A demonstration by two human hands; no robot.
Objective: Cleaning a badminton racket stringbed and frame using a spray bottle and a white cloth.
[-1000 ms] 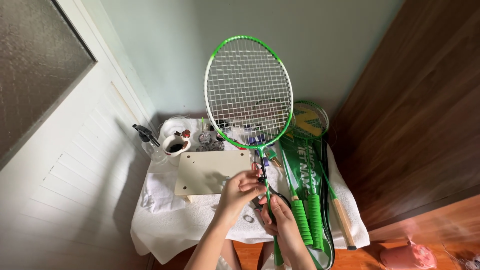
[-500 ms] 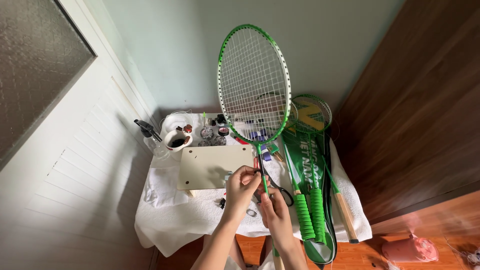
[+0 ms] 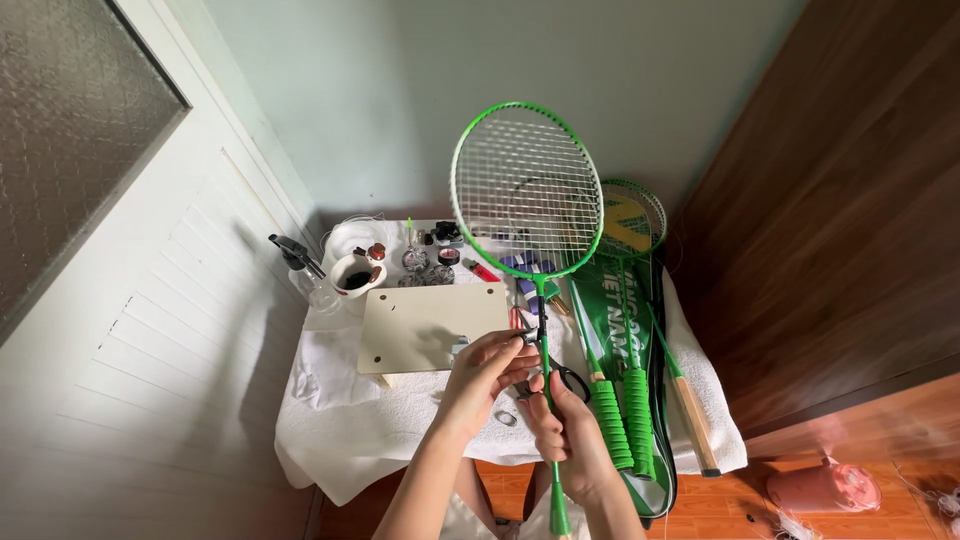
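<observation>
**Green racket held upright over a cluttered tabletop**

A green badminton racket (image 3: 527, 190) is held upright in the centre of the frame, its strung head raised against the pale wall. Its shaft is clasped low down by the right hand (image 3: 568, 440), whose grip is closed around it in the lower centre of the frame. The left hand (image 3: 485, 372) is brought in from the left, and its fingertips are pinched together on a small dark piece (image 3: 530, 337) at the shaft; what that piece is cannot be told.

Below the hands a tabletop (image 3: 340, 440) covered with a white towel is seen. A beige board (image 3: 430, 328) is laid on it left of centre, and a white cup (image 3: 352, 273) and a spray bottle (image 3: 300, 270) are set at the upper left. More green rackets (image 3: 625, 390) with wrapped handles are laid at the right of the tabletop, beside a dark wooden door (image 3: 840, 230). A pink object (image 3: 822, 488) is seen on the floor at lower right
</observation>
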